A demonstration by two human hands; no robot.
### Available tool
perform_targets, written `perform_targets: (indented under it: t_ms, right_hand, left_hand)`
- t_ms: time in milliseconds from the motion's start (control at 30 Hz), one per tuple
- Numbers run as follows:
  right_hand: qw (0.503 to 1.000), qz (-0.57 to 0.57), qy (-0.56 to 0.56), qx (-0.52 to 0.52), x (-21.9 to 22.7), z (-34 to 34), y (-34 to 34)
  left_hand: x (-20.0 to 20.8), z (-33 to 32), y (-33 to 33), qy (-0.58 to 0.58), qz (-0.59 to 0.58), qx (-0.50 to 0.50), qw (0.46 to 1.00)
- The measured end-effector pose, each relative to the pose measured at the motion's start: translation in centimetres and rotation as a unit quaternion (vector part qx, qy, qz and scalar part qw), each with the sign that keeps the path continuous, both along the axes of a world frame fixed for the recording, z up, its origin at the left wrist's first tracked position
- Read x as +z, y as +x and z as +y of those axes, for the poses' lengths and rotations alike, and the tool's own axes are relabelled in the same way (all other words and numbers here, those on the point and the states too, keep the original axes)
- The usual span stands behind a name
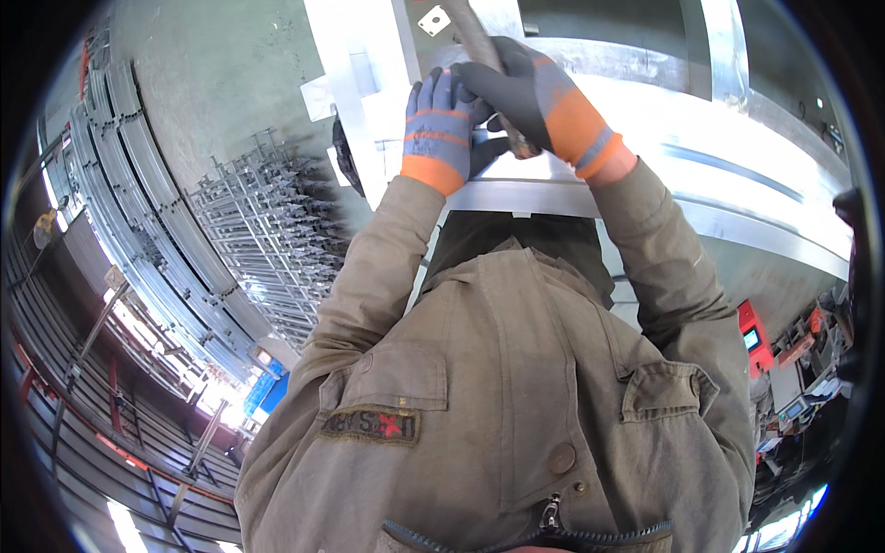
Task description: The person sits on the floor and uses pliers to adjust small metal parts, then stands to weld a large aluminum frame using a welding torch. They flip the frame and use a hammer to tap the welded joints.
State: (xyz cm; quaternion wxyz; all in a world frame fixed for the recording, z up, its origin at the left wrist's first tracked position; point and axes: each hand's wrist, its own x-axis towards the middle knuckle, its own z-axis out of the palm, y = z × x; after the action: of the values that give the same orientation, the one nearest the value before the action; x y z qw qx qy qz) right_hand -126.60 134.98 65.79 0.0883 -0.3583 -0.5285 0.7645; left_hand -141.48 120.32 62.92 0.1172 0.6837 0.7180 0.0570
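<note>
My right hand (544, 97), in a grey and orange glove with dark fingers, is closed round a worn brownish tool handle (476, 37). The handle runs off past the upper edge, so its far end is out of sight; its near end shows below my fingers. Beside it my left hand (438, 134), gloved alike, lies on the bright metal frame (521, 195) with fingers stretched forward and thumb apart. Its fingertips almost meet my right fingers. Whether anything small lies under them is hidden.
A small pale plate with a hole (434, 20) lies beyond my hands. Metal bars (152, 230) and a pile of threaded-looking rods (267, 235) lie on the floor (230, 83) at left. A red device with a screen (753, 338) stands at right among tools.
</note>
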Motion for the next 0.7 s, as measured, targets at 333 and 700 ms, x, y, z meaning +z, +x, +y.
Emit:
perform_targets:
  t_ms: [333,700]
  right_hand:
    - [0.998,-0.040,-0.009,-0.042,5.6,-7.5,-3.0]
    - [0.987,-0.114,0.061,-0.094,9.0,-26.3,-13.0]
  left_hand:
    - [-3.5,-12.9,-21.1,0.019,-0.086,0.489,0.868]
    - [-14.8,-10.5,-28.6,-0.175,-0.667,0.395,0.607]
